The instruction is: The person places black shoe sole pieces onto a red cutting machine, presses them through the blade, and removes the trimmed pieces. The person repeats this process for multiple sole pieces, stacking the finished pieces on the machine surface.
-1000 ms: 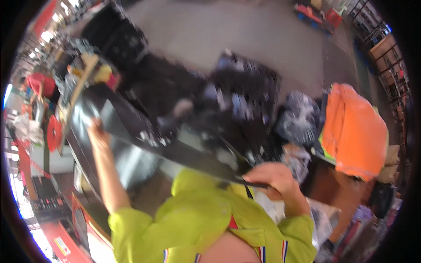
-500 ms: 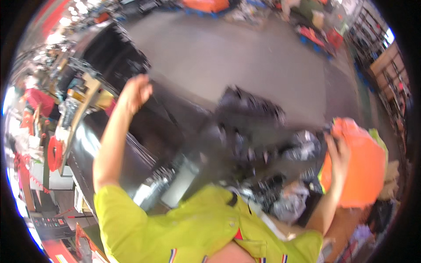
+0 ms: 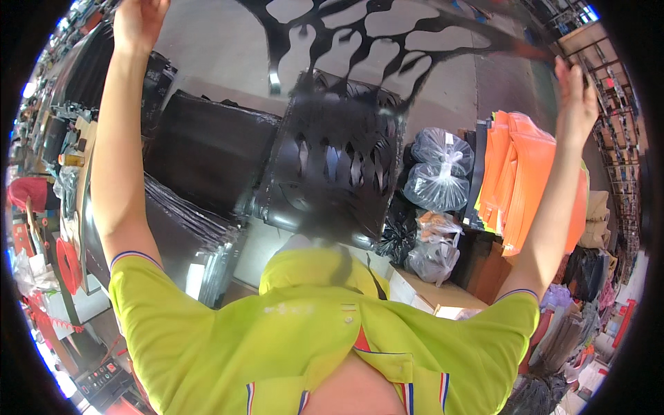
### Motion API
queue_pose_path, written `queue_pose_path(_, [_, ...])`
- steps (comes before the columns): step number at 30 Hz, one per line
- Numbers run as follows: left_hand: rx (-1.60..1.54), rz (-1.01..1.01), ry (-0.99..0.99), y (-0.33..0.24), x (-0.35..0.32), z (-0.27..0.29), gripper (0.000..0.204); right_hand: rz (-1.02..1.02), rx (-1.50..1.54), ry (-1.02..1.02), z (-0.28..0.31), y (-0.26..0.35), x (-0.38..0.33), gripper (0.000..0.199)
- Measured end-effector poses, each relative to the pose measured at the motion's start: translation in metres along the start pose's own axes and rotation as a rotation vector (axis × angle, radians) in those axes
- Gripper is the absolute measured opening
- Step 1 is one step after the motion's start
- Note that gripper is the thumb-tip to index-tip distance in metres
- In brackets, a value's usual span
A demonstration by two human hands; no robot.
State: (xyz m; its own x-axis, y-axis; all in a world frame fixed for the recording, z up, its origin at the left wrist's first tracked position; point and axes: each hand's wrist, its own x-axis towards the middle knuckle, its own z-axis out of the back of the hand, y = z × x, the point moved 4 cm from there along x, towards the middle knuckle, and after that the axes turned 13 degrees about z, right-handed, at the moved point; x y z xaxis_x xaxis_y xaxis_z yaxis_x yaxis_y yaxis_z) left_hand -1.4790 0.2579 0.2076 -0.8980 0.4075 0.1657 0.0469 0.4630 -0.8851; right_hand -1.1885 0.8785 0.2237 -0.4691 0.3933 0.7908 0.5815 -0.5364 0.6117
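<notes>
Holds both bare arms (image 3: 117, 152) high and wide, out from a yellow-green shirt (image 3: 297, 346). Has the left hand (image 3: 140, 28) at the top edge of the view, partly cut off by it; cannot tell there how wide or narrow the fingers stand, nor whether they hold anything. Has the right hand (image 3: 575, 104) raised at the upper right, fingers pointing up and slightly bent, just beside the right end of a black cut-out sheet (image 3: 319, 52); cannot tell whether touching or gripping it. Shows this sheet in the air at the top centre, between the hands, full of rounded holes and running out past the upper edge. Reveals, beneath it, a slotted black pile (image 3: 332, 131) with, to its left, a stack of smooth black sheets (image 3: 214, 149). Sets clear plastic bags (image 3: 439, 183) with dark contents just right of the slotted pile, then a stack of orange sheets (image 3: 519, 166) behind the right forearm. Includes a cardboard box (image 3: 436, 296) near the shirt and a red ring (image 3: 68, 266) at far left.
</notes>
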Motion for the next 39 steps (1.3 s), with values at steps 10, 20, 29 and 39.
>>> queue_pose_path(10, [0.421, 0.729, -0.687, 0.347, -0.221, 0.088, 0.027, -0.351, -0.301, 0.618, 0.005, -0.108, -0.353, 0.015])
queue_pose_path(20, [0.626, 0.989, -0.987, 0.502, -0.357, 0.170, 0.037, -0.579, -0.445, 0.703, 0.023, -0.146, -0.537, 0.012])
queue_pose_path(29, [0.570, 1.072, -0.901, 0.496, -0.377, 0.171, 0.035, -0.554, -0.485, 0.761, 0.025, -0.107, -0.538, 0.019])
queue_pose_path(39, [0.585, 1.322, -1.067, 0.534, -0.476, 0.184, 0.031, -0.759, -0.557, 1.650, 0.034, -0.088, -0.606, 0.029])
